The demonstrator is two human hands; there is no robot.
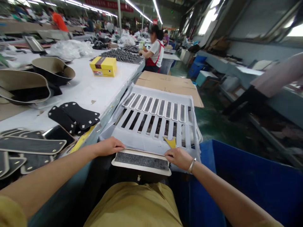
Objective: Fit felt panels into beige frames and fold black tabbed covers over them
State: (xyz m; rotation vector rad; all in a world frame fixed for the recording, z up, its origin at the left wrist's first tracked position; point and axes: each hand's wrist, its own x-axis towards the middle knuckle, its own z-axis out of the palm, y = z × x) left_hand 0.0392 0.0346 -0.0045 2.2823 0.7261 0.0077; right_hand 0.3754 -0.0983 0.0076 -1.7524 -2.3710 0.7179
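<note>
In front of my body is a long panel (pixel 142 161) with a pale border and a dark grey strip down its middle. My left hand (pixel 107 147) is closed on its upper left corner, thumb and fingers pinched together. At the upper right end, my right hand (pixel 179 157) grips the same edge. Below the panel hangs dark material with a small light metal fitting (pixel 139 177); how the two are joined I cannot see. Just beyond my hands, a row of similar small panels (pixel 155 105) lies on a slatted grey-white plastic rack (pixel 132 137).
To the left, a white-topped table (pixel 81 86) holds a yellow box (pixel 103 66), black pieces (pixel 79 115), rimmed panels (pixel 33 145) and open curved bag bodies (pixel 53 69). A blue bin (pixel 255 176) stands at right. Cardboard (pixel 165 80) lies beyond the rack; a co-worker (pixel 155 52) sits farther off.
</note>
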